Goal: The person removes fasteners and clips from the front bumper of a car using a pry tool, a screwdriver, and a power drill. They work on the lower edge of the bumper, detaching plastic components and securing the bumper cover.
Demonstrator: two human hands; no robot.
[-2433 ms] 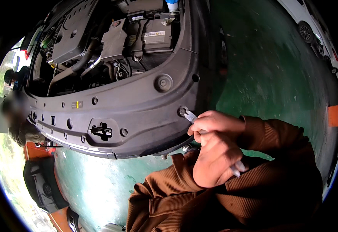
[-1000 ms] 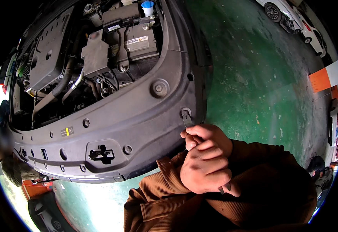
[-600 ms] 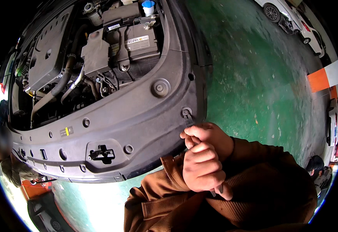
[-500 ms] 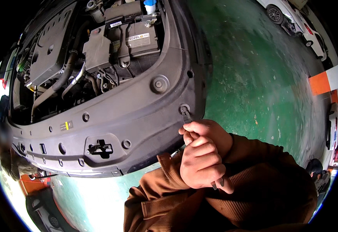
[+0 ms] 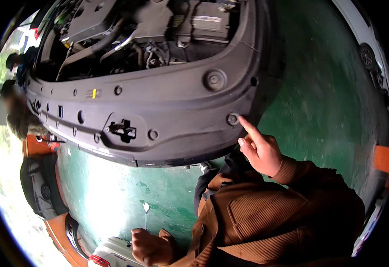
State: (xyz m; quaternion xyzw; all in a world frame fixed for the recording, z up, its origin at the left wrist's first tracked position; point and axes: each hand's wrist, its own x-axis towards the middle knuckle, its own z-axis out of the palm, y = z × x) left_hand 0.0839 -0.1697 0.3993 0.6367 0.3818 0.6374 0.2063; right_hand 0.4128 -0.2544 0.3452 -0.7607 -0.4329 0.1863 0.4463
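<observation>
My right hand point(image 5: 259, 149) reaches up from my brown ribbed sleeve to the dark plastic front panel point(image 5: 185, 98) of the car. Its index finger is stretched out with the tip at the rim of a round fastener point(image 5: 232, 119) near the right corner; the thumb and other fingers are bent, with nothing visible in them. Low in the view, my left hand point(image 5: 150, 247) is closed around a thin forked tool point(image 5: 146, 207), held upright away from the panel, over the green floor.
The open engine bay holds a battery point(image 5: 210, 26), covers and hoses. Two people point(image 5: 18, 120) point(image 5: 18, 62) are at the far left. A white car point(image 5: 368, 49) stands at the right; a light car with a red lamp point(image 5: 109, 253) is at the bottom.
Both hands were together on the tool at the fastener. My left hand has moved down and left with it; my right hand has let go and points at the fastener. The view has shifted.
</observation>
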